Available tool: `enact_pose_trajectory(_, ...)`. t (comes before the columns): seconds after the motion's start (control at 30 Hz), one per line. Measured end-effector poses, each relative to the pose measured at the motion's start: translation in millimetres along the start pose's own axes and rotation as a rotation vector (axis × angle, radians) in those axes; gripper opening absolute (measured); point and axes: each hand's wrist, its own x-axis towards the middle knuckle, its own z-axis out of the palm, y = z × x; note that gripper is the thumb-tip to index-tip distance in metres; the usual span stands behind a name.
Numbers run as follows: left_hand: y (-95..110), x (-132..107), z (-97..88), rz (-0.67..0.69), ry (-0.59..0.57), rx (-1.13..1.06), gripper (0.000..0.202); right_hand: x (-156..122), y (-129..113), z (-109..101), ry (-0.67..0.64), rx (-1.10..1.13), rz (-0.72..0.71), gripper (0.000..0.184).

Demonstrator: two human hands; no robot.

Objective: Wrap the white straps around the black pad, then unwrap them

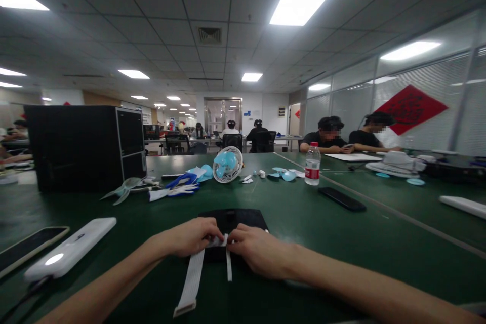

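A white ribbon (193, 276) trails nearest, over the desk (299, 220); the left hand (199, 235) and right hand (260, 250) pinch its far part above a black panel (239, 216), apparently folding it, which calls for steady control. Beyond sits a fan (228, 161).

A black panel (246, 216), a computer tower (76, 147), a power bank (78, 245), blue-and-white gloves (178, 188), a fan head (228, 164) and a red-capped bottle (312, 164) are borne by the green bench (284, 202).
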Motion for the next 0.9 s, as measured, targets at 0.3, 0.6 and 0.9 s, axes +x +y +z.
enact_pose_trajectory(0.3, 0.1, 0.8, 0.6, 0.002, 0.011, 0.004, 0.035, -7.3, -10.5, 3.0, 0.017, -0.024, -0.109, 0.031)
enact_pose_trajectory(0.6, 1.8, 1.4, 1.0, 0.032, 0.017, 0.013, 0.041, -3.0, -4.6, -0.1, 0.076, 0.096, -0.001, 0.034)
enact_pose_trajectory(0.9, -1.2, 1.8, 4.0, 0.029, 0.018, 0.018, 0.033, -0.1, 7.9, 4.8, 0.023, 0.107, 0.019, 0.036)
